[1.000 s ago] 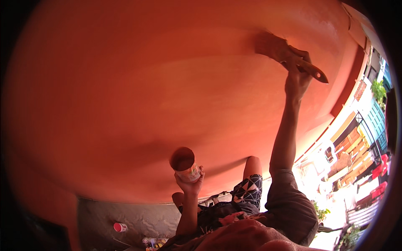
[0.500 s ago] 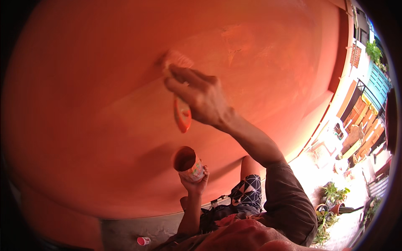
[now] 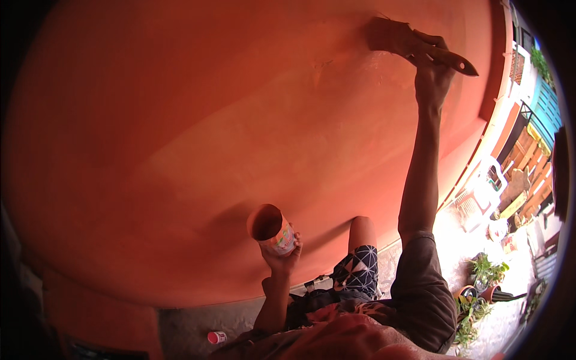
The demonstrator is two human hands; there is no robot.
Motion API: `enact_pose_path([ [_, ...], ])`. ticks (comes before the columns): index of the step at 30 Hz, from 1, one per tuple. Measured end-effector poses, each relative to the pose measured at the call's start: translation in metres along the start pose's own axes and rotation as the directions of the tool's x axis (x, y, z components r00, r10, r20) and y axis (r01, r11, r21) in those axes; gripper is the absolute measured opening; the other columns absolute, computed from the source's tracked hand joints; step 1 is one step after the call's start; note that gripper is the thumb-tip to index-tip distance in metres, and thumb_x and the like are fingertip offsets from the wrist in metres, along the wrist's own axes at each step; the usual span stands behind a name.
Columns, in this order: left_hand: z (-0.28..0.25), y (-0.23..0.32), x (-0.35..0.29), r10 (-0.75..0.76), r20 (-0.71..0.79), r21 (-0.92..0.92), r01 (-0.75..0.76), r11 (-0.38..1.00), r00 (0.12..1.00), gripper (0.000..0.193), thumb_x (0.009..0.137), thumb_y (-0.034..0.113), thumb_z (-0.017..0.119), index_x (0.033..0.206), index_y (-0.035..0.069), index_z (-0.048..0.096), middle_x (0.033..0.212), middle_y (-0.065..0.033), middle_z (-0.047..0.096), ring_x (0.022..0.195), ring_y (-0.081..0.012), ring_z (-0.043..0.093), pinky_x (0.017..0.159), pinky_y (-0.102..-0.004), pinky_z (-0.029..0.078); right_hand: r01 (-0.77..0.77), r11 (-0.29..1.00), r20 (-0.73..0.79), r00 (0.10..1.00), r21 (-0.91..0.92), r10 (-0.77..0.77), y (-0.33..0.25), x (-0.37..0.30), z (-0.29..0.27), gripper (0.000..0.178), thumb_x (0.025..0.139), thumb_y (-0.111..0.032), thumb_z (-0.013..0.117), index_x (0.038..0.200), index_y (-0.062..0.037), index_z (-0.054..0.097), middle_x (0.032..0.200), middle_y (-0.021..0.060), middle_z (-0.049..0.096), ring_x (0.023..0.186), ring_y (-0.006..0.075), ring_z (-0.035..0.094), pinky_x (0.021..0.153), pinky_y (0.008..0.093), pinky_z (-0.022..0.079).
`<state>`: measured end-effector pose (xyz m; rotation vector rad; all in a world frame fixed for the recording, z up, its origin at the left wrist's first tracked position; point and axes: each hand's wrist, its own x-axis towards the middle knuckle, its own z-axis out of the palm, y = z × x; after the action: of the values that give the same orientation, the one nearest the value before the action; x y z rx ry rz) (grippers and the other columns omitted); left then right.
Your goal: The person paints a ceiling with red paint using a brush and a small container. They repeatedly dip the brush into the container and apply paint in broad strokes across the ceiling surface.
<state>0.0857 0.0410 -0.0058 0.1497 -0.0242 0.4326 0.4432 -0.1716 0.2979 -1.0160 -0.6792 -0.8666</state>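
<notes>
My right hand [image 3: 433, 75] is wrapped round the handle of a wide paintbrush [image 3: 393, 37], high up at the right. The bristle end touches or nearly touches the orange-red wall [image 3: 240, 138], and the handle's tip with its hole points right. Low in the middle, my left hand [image 3: 285, 258] grips a paint can [image 3: 281, 239] from below and the side. The can's open mouth tilts up toward the wall; its inside is orange-stained and dark, so the paint level is hard to tell. Fresh darker paint and lighter patches show across the wall.
A small red-and-white can [image 3: 216, 337] is on the grey floor [image 3: 186, 330] at the wall's foot. To the right are potted plants [image 3: 487, 273], a white plastic chair [image 3: 480, 195], wooden boards [image 3: 528, 159] and a blue gate [image 3: 546, 111].
My right hand has swept the paintbrush up and to the right along the wall, its arm now stretched out. The left hand and can stay nearly where they were.
</notes>
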Motion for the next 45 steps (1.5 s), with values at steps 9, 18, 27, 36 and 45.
enact_pose_path([
  [9, -0.001, -0.009, 0.004, -0.029, -0.014, -0.019, 0.028, 0.999, 0.999, 0.069, 0.089, 0.050, 0.064, 0.133, -0.001, 0.050, 0.125, -0.0178, 0.054, 0.106, -0.0353, 0.054, 0.082, -0.0398, 0.053, 0.496, 0.767, 0.300, 0.866, -0.408, -0.400, -0.075, -0.070, 0.098, 0.038, 0.072, 0.001, 0.070, 0.107, -0.0107, 0.068, 0.112, 0.0082, 0.071, 0.085, 0.0274, 0.072, 0.064, 0.0344, 0.058],
  [18, -0.007, -0.009, 0.009, -0.064, 0.058, -0.016, 0.065, 0.998, 0.996, 0.067, 0.091, 0.050, 0.063, 0.133, -0.001, 0.051, 0.129, -0.0195, 0.053, 0.110, -0.0367, 0.053, 0.086, -0.0401, 0.051, 0.078, 0.924, 0.437, 0.864, 0.376, -0.251, -0.091, -0.087, 0.142, 0.016, 0.090, -0.007, 0.067, 0.106, -0.0032, 0.068, 0.094, 0.0096, 0.072, 0.083, 0.0213, 0.071, 0.068, 0.0353, 0.058],
  [27, -0.008, -0.010, 0.008, -0.073, 0.035, -0.017, 0.074, 0.997, 0.997, 0.069, 0.090, 0.051, 0.064, 0.135, 0.000, 0.050, 0.130, -0.0195, 0.054, 0.111, -0.0369, 0.052, 0.086, -0.0409, 0.052, -0.116, 0.985, -0.021, 0.993, 0.126, 0.119, 0.019, 0.019, -0.013, 0.026, 0.087, -0.008, 0.063, 0.109, 0.0062, 0.067, 0.111, 0.0147, 0.066, 0.097, 0.0216, 0.068, 0.085, 0.0335, 0.062],
  [36, -0.006, -0.012, 0.013, -0.092, 0.028, -0.012, 0.093, 0.996, 0.995, 0.071, 0.090, 0.054, 0.065, 0.134, 0.000, 0.051, 0.130, -0.0195, 0.052, 0.111, -0.0372, 0.052, 0.086, -0.0411, 0.053, 0.476, 0.798, 0.172, 0.879, -0.370, -0.445, -0.040, -0.046, 0.078, 0.035, 0.069, -0.003, 0.070, 0.101, -0.0154, 0.066, 0.091, 0.0027, 0.068, 0.070, 0.0242, 0.068, 0.052, 0.0371, 0.051],
  [45, -0.011, -0.015, 0.016, -0.101, 0.060, 0.004, 0.101, 0.995, 0.993, 0.069, 0.090, 0.052, 0.065, 0.134, 0.000, 0.051, 0.131, -0.0196, 0.052, 0.111, -0.0371, 0.052, 0.087, -0.0409, 0.053, -0.021, 0.925, 0.465, 0.869, 0.378, -0.170, -0.089, -0.073, 0.125, 0.006, 0.088, -0.005, 0.071, 0.093, -0.0012, 0.070, 0.091, 0.0087, 0.073, 0.080, 0.0233, 0.072, 0.065, 0.0308, 0.057],
])
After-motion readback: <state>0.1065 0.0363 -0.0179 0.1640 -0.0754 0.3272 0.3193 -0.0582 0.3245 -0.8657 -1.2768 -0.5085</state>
